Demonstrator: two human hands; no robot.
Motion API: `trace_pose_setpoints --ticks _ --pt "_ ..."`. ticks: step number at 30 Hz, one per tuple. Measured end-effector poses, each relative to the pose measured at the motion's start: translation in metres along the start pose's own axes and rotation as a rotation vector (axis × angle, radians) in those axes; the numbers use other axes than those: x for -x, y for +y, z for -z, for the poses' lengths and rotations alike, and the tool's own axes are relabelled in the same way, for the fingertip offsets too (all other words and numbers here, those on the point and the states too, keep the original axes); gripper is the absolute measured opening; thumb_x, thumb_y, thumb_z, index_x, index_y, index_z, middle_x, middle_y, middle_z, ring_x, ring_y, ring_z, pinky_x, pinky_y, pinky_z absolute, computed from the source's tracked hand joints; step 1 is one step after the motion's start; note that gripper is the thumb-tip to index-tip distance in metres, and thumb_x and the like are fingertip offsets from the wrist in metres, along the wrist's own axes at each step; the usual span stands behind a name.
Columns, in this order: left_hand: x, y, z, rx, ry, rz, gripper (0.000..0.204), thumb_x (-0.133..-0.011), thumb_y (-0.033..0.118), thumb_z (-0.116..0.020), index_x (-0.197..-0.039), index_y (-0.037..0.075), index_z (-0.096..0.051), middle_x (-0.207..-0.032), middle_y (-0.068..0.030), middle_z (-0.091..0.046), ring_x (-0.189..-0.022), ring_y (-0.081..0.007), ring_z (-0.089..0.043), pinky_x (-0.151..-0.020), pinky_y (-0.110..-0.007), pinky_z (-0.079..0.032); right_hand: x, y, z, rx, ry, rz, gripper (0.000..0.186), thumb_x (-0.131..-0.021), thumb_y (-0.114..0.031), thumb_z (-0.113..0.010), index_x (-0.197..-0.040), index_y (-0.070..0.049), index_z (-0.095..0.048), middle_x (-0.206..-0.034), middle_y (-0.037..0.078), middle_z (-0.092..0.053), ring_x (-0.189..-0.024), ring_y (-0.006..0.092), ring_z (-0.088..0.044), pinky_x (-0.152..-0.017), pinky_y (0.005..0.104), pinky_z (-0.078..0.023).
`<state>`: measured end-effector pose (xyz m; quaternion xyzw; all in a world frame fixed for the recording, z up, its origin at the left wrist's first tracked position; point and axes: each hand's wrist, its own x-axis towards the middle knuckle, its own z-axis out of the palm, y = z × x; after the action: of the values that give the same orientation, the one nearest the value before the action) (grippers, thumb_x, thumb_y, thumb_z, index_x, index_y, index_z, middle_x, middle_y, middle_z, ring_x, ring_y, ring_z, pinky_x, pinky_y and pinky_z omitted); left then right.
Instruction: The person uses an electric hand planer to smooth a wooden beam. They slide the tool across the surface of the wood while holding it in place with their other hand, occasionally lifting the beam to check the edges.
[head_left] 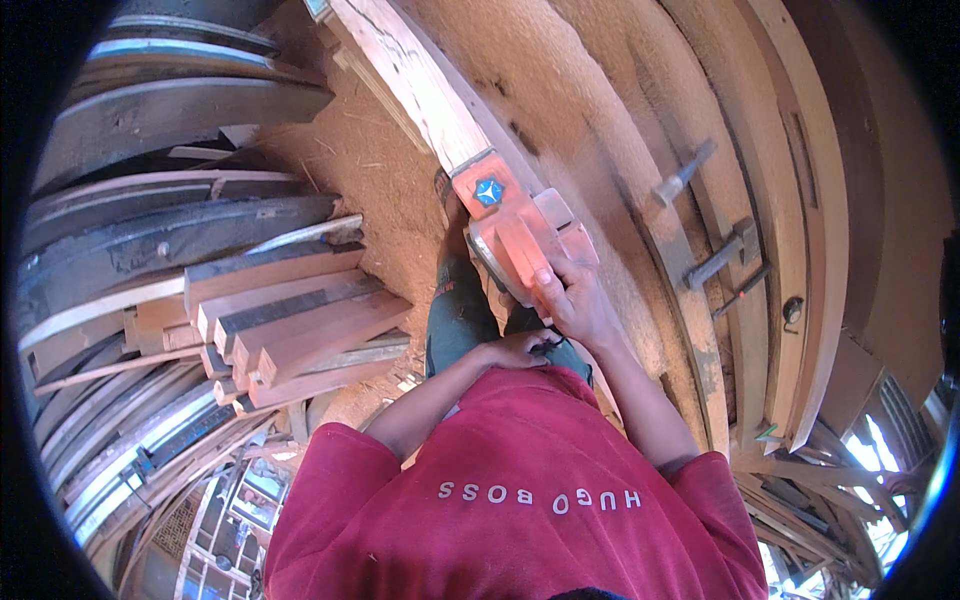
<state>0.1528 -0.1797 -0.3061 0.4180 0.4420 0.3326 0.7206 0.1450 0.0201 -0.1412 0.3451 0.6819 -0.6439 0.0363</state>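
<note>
My right hand (572,300) grips the rear handle of an orange power planer (515,235) with a blue knob on its front. The planer sits on a long pale timber (420,95) that runs away from me. My left hand (520,350) is at my waist, just behind the planer, with fingers curled on a dark, cord-like thing (545,343). My dark-trousered legs show below the timber and planer.
Stacked timber blocks (290,340) and long boards (170,230) lie on the left. Sawdust covers the ground (360,200) and the bench (590,110) at right, which holds a chisel (680,178), a hammer (720,255), a thin stick (740,290) and a small tape measure (792,315).
</note>
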Motion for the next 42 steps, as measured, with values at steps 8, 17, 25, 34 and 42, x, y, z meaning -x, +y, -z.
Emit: trace_pose_setpoints --ticks 8,17,25,34,42 --pt "0.034 0.075 0.139 0.287 0.403 0.303 0.102 -0.078 0.049 -0.079 -0.148 -0.003 -0.026 -0.130 -0.0192 -0.058 -0.119 -0.0327 -0.058 -0.102 -0.040 -0.046 -0.129 -0.054 -0.027 0.008 0.048 0.105 0.050 -0.102 -0.046 -0.046 -0.096 0.002 -0.062 -0.066 0.005 -0.059 -0.054 0.0121 -0.058 -0.050 0.0281 -0.045" --pt "0.028 0.121 0.236 0.309 0.701 0.373 0.105 -0.071 0.044 -0.084 -0.145 -0.002 -0.025 -0.122 -0.0221 -0.062 -0.115 -0.0300 -0.062 -0.098 -0.039 -0.049 -0.252 -0.123 -0.041 0.131 0.060 0.108 0.058 -0.097 -0.051 -0.049 -0.114 0.002 -0.066 -0.100 0.024 -0.068 -0.093 0.0345 -0.068 -0.081 0.0419 -0.051" --pt "0.022 0.087 0.229 0.297 0.794 0.139 0.089 -0.070 0.037 -0.086 -0.134 -0.003 -0.039 -0.122 -0.0163 -0.057 -0.114 -0.0278 -0.057 -0.100 -0.037 -0.045 -0.337 -0.169 -0.062 0.129 0.112 0.249 0.060 -0.098 -0.049 -0.049 -0.117 0.006 -0.063 -0.112 0.028 -0.066 -0.109 0.0367 -0.064 -0.093 0.0422 -0.048" --pt "0.024 0.087 0.229 0.272 0.773 0.147 0.090 -0.070 0.036 -0.087 -0.136 -0.005 -0.041 -0.129 -0.0201 -0.057 -0.122 -0.0287 -0.056 -0.104 -0.038 -0.043 -0.429 -0.211 -0.084 0.104 0.209 0.545 0.050 -0.101 -0.047 -0.044 -0.115 -0.004 -0.066 -0.067 0.014 -0.061 -0.065 0.0219 -0.060 -0.066 0.0372 -0.048" --pt "0.030 0.137 0.230 0.377 0.666 0.330 0.062 -0.080 0.014 -0.081 -0.130 -0.003 -0.049 -0.109 -0.0123 -0.069 -0.104 -0.0168 -0.065 -0.091 -0.034 -0.052 -0.520 -0.229 -0.081 0.152 0.246 0.619 0.053 -0.101 -0.050 -0.038 -0.126 -0.009 -0.060 -0.109 0.027 -0.066 -0.102 0.0436 -0.064 -0.090 0.0496 -0.049"
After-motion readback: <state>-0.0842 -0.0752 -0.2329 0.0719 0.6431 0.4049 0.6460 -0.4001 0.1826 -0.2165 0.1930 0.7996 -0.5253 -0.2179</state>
